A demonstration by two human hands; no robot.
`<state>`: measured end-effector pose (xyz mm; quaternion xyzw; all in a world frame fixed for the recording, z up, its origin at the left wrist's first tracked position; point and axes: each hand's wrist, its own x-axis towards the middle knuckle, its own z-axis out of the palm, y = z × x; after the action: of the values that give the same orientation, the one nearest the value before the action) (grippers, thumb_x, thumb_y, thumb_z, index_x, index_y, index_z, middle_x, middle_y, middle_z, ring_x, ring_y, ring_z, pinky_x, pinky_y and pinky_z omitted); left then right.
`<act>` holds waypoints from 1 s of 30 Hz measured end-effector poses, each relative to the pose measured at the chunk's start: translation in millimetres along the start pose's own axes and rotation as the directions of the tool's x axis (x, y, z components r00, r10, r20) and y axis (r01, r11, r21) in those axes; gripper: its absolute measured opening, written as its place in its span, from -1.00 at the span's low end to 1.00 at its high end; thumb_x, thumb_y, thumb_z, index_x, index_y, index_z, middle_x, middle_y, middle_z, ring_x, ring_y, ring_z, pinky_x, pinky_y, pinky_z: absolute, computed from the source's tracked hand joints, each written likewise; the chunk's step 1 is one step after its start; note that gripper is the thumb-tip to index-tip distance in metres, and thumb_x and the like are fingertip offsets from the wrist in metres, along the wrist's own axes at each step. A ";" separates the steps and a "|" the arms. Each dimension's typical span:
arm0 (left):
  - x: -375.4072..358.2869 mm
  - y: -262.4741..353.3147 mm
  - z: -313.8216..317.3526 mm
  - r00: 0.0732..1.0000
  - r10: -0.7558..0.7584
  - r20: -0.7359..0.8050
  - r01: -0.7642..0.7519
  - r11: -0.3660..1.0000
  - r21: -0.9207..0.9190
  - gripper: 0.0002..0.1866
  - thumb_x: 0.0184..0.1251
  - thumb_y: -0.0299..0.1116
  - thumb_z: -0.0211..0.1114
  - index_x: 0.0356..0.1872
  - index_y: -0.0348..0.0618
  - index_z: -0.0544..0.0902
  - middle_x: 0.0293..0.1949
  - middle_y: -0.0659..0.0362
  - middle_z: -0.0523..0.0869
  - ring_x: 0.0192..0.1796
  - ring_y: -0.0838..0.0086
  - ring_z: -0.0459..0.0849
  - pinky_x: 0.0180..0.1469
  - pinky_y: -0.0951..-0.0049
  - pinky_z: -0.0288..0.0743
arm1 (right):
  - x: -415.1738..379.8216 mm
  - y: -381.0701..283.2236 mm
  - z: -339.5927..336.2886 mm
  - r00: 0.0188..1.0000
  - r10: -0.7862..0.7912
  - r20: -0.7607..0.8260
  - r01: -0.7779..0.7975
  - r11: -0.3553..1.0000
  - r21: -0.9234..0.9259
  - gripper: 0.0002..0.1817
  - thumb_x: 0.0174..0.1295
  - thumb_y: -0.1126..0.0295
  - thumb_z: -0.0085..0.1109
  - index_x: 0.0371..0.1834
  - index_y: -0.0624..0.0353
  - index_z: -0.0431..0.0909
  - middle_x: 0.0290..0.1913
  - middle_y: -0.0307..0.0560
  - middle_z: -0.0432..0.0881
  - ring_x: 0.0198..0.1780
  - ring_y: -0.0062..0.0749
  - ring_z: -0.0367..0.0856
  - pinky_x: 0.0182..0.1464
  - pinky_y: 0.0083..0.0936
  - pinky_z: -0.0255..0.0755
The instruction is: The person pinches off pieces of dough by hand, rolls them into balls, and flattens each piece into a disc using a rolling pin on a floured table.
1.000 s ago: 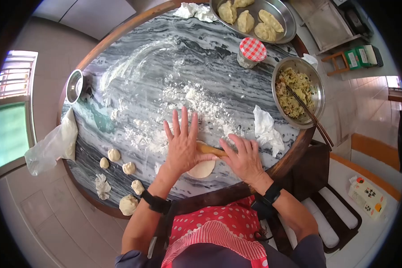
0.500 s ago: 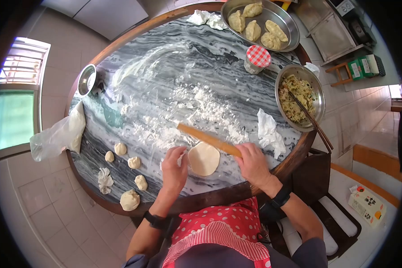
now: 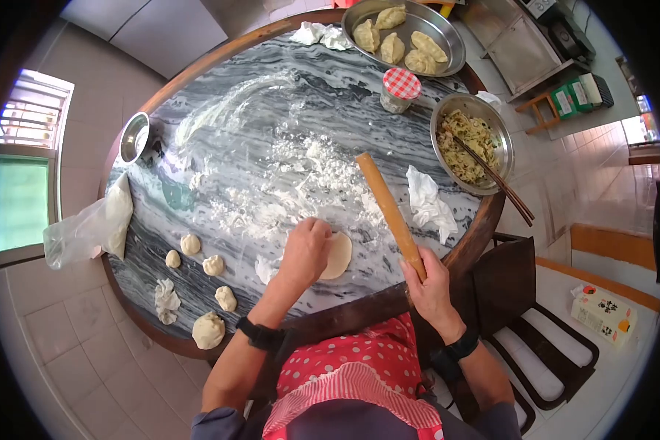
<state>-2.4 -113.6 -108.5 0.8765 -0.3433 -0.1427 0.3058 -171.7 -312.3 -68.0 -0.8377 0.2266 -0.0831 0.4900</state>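
My right hand (image 3: 430, 287) is wrapped round the lower end of a wooden rolling pin (image 3: 386, 202), which slants up and left over the marble. My left hand (image 3: 306, 249) has its fingers curled over the left edge of a flat, round dough wrapper (image 3: 338, 257), covering part of it; whether it pinches the dough is hidden. The wrapper lies near the table's front edge. Loose white flour (image 3: 315, 165) is scattered beyond both hands.
Several dough lumps (image 3: 213, 265) and a plastic bag (image 3: 99, 227) are at the left. A metal cup (image 3: 134, 138) stands back left. Back right are a dumpling tray (image 3: 447, 37), a jar (image 3: 400, 90) and a filling bowl (image 3: 506, 150) with chopsticks (image 3: 495, 178). Crumpled tissue (image 3: 429, 204) lies right.
My right hand has moved toward me and right, swinging the rolling pin steeper and off the wrapper's edge. My left hand has moved right, over the wrapper. The view has shifted slightly.
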 end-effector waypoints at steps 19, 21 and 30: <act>-75.0 0.9 13.1 0.692 -0.717 -0.081 0.392 0.468 -0.792 -0.75 0.35 -0.60 0.21 0.04 -0.38 0.61 -0.08 0.09 0.71 -0.16 0.55 0.69 -0.16 0.54 0.58 | -2.5 25.1 10.7 0.875 -0.359 0.324 0.461 0.821 -0.337 -0.50 0.13 0.38 0.39 0.15 0.19 0.50 -0.16 -0.07 0.52 -0.14 -0.17 0.58 -0.13 -0.29 0.44; -84.6 -0.4 7.7 0.672 -0.695 -0.254 0.358 0.605 -0.711 -0.74 0.36 -0.60 0.19 0.04 -0.37 0.61 -0.03 0.06 0.69 -0.07 0.48 0.68 -0.09 0.50 0.57 | 3.1 28.6 12.4 0.831 -0.387 0.399 0.528 0.774 -0.349 -0.49 0.13 0.38 0.39 0.17 0.18 0.50 -0.14 -0.10 0.52 -0.11 -0.21 0.56 -0.10 -0.32 0.42; -70.2 5.8 12.0 0.977 -0.181 0.112 0.140 0.943 0.302 0.09 0.22 0.20 0.34 0.52 -0.39 0.05 0.56 -0.31 -0.07 0.60 -0.28 -0.20 0.49 -0.35 -0.26 | 24.7 25.5 23.3 0.801 -0.393 0.452 0.579 0.703 -0.414 -0.34 0.10 0.27 0.42 0.32 0.10 0.46 0.20 -0.08 0.48 0.19 -0.19 0.46 0.16 -0.20 0.32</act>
<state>-61.7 -73.9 -111.4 0.9251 -0.3082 -0.1751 0.1360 -149.0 -316.1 -103.8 -0.9706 -0.0774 -0.0039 0.2277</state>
